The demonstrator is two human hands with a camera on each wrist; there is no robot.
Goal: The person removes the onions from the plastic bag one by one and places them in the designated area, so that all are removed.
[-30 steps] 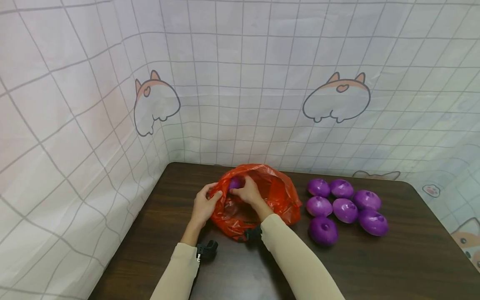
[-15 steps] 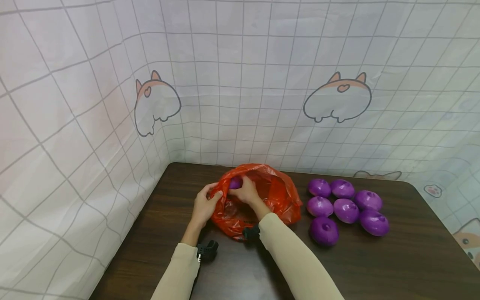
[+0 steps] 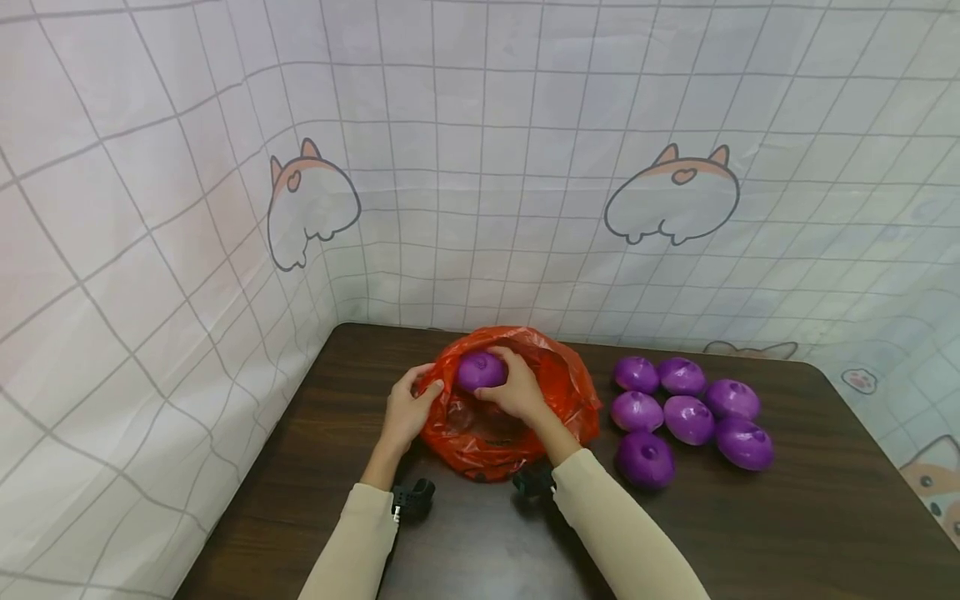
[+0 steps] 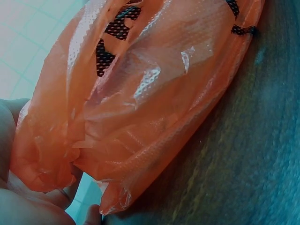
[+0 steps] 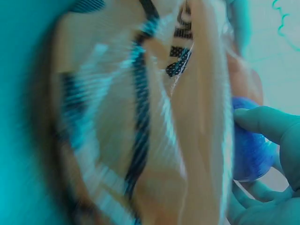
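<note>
In the head view a red plastic bag (image 3: 567,400) lies on the dark table with its mouth spread wide. My left hand (image 3: 405,412) pinches the left side of its rim; the left wrist view shows the thin bag (image 4: 140,122) between thumb and fingers. Within the mouth, my right hand (image 3: 519,390) grips a round purple onion (image 3: 480,372), thumb on the near side and fingers behind. The right wrist view also shows the onion (image 5: 251,145) in those fingers, beside the blurred bag wall. The bag's bottom is partly hidden.
Several more purple onions (image 3: 690,420) sit in a loose cluster on the table (image 3: 810,500), right of the bag. A grid-patterned cloth (image 3: 487,167) hangs behind the table and along the left. Each wrist wears a small black camera (image 3: 414,497).
My right hand has drawn back slightly to the right with the onion, which shows more fully in the bag's mouth. The left hand keeps its hold on the rim, nearly still.
</note>
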